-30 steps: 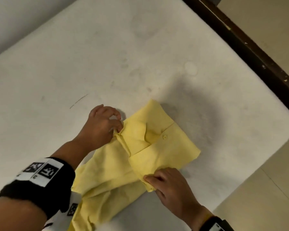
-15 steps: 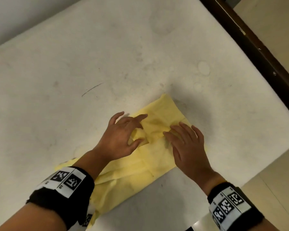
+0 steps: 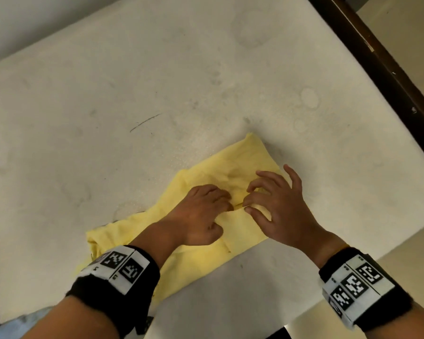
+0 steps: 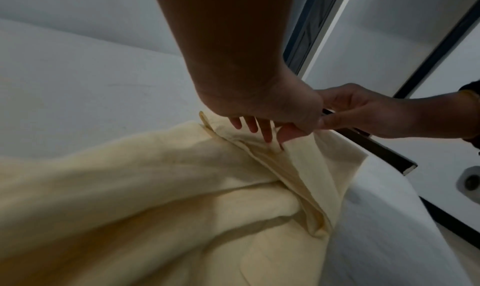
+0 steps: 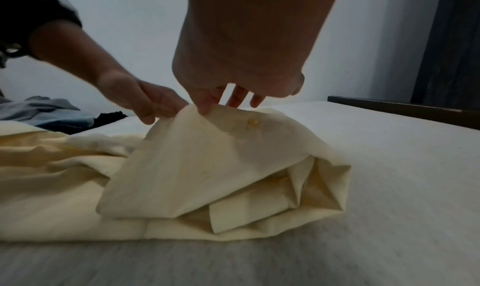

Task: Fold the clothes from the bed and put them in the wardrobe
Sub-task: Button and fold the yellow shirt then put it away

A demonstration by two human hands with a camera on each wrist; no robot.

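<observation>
Both hands are gathered at one spot on the yellow shirt [image 3: 233, 167], which is lying half-folded on the white bed [image 3: 157, 81]. A flap edge is pinched by the right hand [image 3: 277, 206] beside a button [image 5: 253, 122]; the neighbouring edge is gripped by the curled fingers of the left hand [image 3: 201, 214]. Folding is judged to be under way. Next, the flap should be laid flat and smoothed before any carry to the wardrobe, which is not seen.

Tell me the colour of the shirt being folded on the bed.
Plain pale yellow shirt, without pattern; the head view shows it best.
</observation>
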